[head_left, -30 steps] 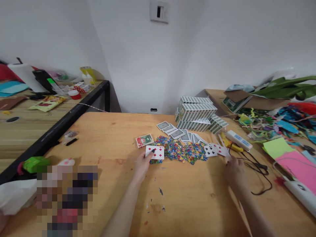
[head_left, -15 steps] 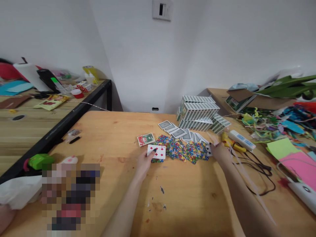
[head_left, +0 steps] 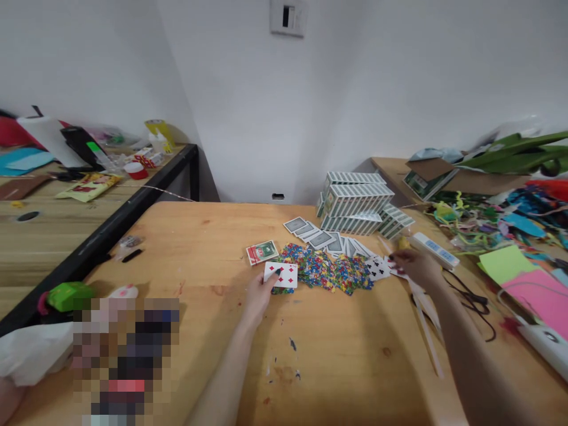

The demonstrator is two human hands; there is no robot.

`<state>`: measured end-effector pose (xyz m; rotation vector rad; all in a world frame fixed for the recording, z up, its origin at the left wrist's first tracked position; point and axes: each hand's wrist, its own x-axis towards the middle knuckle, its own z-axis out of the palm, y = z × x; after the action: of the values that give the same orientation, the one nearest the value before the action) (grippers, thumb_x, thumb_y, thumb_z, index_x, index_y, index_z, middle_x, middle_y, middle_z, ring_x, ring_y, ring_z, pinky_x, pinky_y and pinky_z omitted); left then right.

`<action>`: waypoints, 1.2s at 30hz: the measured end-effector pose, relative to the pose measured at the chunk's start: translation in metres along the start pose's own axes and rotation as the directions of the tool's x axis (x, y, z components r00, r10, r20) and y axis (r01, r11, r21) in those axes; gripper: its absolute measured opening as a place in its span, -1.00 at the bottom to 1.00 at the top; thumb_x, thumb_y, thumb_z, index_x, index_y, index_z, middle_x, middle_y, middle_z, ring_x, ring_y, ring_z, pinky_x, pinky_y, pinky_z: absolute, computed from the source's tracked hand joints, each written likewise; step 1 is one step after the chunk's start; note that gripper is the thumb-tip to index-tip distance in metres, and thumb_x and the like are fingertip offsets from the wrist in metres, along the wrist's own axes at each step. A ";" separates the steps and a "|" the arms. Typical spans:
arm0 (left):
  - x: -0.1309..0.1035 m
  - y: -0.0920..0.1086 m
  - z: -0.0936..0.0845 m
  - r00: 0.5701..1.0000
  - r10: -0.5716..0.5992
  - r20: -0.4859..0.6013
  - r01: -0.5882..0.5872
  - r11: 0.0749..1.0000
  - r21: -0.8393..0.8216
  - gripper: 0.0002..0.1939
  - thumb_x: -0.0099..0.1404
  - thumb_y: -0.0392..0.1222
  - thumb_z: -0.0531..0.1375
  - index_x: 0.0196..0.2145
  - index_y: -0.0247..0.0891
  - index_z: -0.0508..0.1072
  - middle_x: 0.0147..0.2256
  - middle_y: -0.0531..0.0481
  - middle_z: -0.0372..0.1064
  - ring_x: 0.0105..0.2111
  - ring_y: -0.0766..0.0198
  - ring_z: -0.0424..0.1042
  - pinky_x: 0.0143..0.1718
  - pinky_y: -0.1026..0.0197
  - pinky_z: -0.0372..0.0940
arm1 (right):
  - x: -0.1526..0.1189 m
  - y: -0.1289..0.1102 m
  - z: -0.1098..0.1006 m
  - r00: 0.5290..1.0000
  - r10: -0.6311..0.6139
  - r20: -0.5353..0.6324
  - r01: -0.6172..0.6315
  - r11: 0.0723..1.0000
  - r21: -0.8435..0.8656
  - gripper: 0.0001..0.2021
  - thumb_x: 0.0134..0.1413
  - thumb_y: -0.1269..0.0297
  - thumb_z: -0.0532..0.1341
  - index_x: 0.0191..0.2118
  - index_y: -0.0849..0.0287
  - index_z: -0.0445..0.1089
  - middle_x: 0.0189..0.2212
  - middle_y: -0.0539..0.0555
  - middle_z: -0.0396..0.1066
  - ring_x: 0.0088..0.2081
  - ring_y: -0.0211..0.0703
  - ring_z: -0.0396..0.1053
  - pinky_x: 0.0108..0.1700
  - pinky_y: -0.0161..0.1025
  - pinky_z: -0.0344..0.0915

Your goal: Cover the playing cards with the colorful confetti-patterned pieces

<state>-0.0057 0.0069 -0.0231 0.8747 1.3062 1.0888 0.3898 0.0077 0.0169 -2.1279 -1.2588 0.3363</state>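
Note:
My left hand [head_left: 261,291] is closed on a white playing card with red diamonds [head_left: 284,276], its thumb on the card's face. This card lies over the left end of a long spread of multicoloured patterned pieces [head_left: 328,269]. At the right end of the spread a clubs card [head_left: 375,268] lies face up. My right hand [head_left: 412,265] is just right of it, fingers bent onto a partly hidden white card with a red mark [head_left: 396,270]. Behind the spread is a row of overlapping face-down cards [head_left: 322,239]. A red and green card box [head_left: 262,252] lies to the left.
Striped card boxes [head_left: 359,201] are stacked at the back. A power strip [head_left: 432,249], a dark cord [head_left: 477,302] and a pale plastic strip [head_left: 428,340] lie at the right, near coloured paper [head_left: 528,296]. A green object [head_left: 71,296] stands at the left.
My right hand has moved right, uncovering the clubs card; a card with a red mark now shows at its fingertips. The pale strip has shifted. My left hand stays on its diamonds card.

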 end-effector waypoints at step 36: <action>0.000 -0.001 0.000 1.000 -0.002 -0.007 0.002 1.000 0.009 -0.69 -0.05 -0.06 0.24 -0.36 -0.32 0.49 -0.52 -0.03 0.45 -0.49 0.25 0.38 -0.49 0.31 0.18 | -0.031 0.020 0.031 0.976 0.094 -0.195 -0.133 0.970 -0.202 -0.70 -0.16 0.20 0.08 -0.34 0.28 0.41 -0.46 0.20 0.44 -0.43 0.00 0.37 -0.42 -0.19 0.18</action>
<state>-0.0060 0.0068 -0.0238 0.8771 1.3183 1.0858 0.3717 -0.0135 -0.0228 -2.3595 -1.1105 0.0496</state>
